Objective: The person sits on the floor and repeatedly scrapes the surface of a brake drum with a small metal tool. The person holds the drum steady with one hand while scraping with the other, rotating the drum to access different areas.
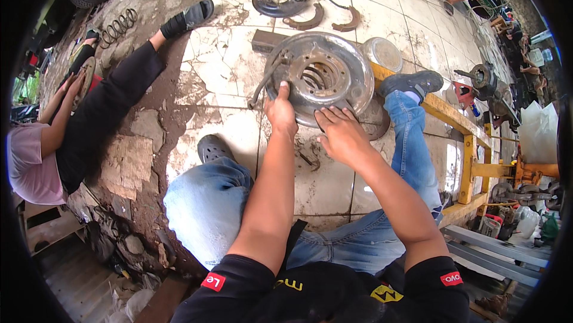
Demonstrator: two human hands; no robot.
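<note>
Plate (341,75) of round, dished metal, beyond the person on the tiled floor (230,78) side, looks stiff, fairly heavy and perhaps slick. The left hand (280,113) grips its near-left rim, thumb on top; the right hand (345,135) lies flat, fingers extended, near right. Opposite rims should hold better than the dark hose (261,89).

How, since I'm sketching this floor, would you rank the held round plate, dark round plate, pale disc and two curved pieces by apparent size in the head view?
1. Held round plate
2. Dark round plate
3. Pale disc
4. Two curved pieces: too alike to separate
</note>
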